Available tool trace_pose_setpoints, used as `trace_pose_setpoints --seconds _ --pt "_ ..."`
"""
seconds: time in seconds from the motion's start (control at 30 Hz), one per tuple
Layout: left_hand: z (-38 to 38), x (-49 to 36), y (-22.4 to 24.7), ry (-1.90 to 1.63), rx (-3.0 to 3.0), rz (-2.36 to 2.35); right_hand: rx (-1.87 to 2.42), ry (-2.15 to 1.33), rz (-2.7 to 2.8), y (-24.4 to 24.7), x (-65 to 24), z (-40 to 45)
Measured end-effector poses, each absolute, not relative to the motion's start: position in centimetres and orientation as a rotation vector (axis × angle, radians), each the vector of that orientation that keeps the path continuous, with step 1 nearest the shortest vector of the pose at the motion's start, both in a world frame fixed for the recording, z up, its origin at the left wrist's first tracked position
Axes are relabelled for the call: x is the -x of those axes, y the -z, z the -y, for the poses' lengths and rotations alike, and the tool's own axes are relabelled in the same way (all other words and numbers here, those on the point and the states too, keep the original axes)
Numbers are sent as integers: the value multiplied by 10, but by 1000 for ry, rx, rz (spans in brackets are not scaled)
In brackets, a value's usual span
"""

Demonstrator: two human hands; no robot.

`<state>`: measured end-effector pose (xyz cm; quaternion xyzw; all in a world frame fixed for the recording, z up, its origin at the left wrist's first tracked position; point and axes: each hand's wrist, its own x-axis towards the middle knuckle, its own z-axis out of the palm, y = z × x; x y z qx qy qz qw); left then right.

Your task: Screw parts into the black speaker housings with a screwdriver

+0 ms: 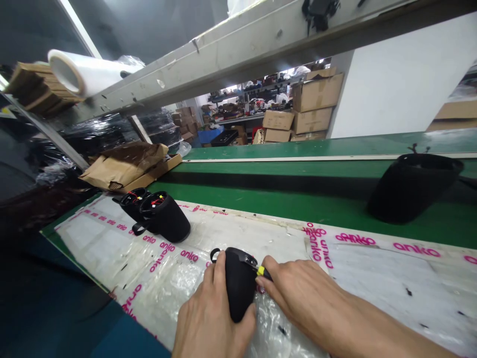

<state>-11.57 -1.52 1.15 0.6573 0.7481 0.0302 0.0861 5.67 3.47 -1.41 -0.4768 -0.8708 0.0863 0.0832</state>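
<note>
In the head view, my left hand wraps around a black cloth-covered speaker housing, which is tilted and has a small loop strap on its far left side. My right hand grips a small hand tool with a yellow-and-black handle. The tool's front end reaches the housing's upper rim; its exact kind is hard to make out. Farther left stand two similar housings, the nearer one and the one behind it, both with open tops showing red wires.
Printed plastic sheeting covers the near worktop, with small black scraps on it. Another black housing stands on the green surface at right. Brown paper lies back left. A shelf beam crosses overhead, carrying a plastic film roll.
</note>
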Motion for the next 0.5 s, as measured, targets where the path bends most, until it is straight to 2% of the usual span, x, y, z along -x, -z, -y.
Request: trace_pose_setpoints --seconds 0.23,0.5 --pt "16 117 -9 -88 -1960 -2197 1423 -85 2639 22 -57 -39" --pt "17 112 -4 -53 -1982 -2243 1352 -232 2585 13 -58 -35"
